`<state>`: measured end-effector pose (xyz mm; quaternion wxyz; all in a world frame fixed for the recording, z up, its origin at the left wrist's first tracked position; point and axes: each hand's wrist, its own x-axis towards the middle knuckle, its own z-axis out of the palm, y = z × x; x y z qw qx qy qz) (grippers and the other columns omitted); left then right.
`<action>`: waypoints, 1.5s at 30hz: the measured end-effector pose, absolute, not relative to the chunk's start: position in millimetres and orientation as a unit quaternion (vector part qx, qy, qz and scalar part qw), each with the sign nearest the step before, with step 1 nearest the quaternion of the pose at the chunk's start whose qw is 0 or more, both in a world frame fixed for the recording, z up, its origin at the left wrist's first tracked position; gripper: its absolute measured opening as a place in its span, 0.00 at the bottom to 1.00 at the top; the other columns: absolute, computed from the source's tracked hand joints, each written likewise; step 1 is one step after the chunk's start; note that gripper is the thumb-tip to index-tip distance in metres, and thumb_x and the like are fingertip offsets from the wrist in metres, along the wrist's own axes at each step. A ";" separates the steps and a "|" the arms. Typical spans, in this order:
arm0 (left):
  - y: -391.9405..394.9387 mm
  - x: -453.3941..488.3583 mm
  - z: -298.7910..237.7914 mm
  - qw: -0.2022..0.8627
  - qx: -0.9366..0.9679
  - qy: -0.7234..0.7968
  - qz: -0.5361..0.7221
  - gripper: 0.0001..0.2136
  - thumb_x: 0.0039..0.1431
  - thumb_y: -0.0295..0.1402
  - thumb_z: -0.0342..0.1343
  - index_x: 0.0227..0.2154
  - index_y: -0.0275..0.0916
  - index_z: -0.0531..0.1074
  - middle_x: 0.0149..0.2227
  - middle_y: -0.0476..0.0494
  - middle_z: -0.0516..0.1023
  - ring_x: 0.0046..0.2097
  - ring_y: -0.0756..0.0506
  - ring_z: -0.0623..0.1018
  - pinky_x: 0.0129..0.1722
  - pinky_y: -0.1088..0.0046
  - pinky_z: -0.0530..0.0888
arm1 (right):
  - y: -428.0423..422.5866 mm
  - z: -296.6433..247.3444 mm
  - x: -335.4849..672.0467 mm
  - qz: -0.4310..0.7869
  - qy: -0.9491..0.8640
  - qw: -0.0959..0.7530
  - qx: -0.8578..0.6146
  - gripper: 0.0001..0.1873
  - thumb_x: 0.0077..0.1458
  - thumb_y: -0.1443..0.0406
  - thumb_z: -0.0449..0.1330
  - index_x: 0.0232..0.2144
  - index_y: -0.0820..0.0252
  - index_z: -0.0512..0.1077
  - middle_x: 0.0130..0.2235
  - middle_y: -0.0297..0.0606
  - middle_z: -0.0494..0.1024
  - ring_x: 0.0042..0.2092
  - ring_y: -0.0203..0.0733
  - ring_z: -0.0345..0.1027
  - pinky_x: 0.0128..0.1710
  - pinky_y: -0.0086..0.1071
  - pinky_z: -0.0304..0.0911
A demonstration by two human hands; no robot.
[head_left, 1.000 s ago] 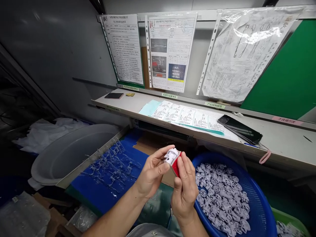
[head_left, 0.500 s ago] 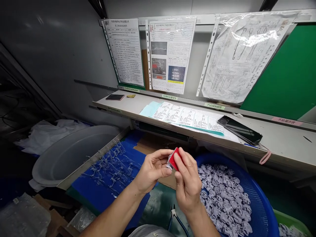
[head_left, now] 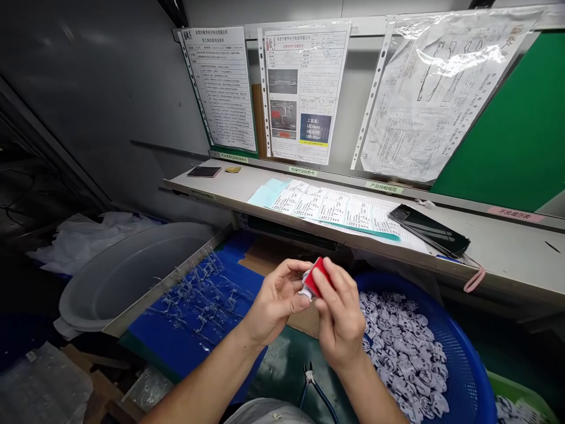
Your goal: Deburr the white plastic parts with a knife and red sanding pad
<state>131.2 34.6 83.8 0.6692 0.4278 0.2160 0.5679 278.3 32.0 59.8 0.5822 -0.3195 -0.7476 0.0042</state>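
My left hand (head_left: 278, 303) pinches a small white plastic part (head_left: 305, 291) between thumb and fingers; most of the part is hidden. In my right hand (head_left: 342, 312) is a flat red pad (head_left: 318, 275), gripped by the fingers and pressed against that part. Both hands meet above the green work surface, in front of the shelf. Below them lies a pair of side cutters (head_left: 309, 377) with blue handles. To the right, a blue plastic basket (head_left: 474, 353) holds a heap of similar white plastic parts (head_left: 408, 347).
Clear plastic sprue scraps (head_left: 207, 294) lie on a blue sheet (head_left: 163, 353) at left, beside a big grey tub (head_left: 75, 306). The shelf (head_left: 507, 253) above bears papers (head_left: 326, 206) and a phone (head_left: 430, 229). A green bin (head_left: 514, 388) stands at lower right.
The right hand and the red pad have shifted slightly up and to the right against the white part. My left hand has barely moved.
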 end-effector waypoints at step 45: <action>31.3 146.8 69.7 0.707 0.241 0.193 0.636 0.20 0.52 0.39 0.68 0.48 0.40 0.74 0.54 0.41 0.77 0.58 0.44 0.73 0.62 0.69 0.64 | -1.5 35.5 266.9 0.081 -0.674 0.619 -0.395 0.22 0.67 0.66 0.48 0.62 0.56 0.64 0.61 0.48 0.67 0.62 0.53 0.62 0.56 0.54 0.65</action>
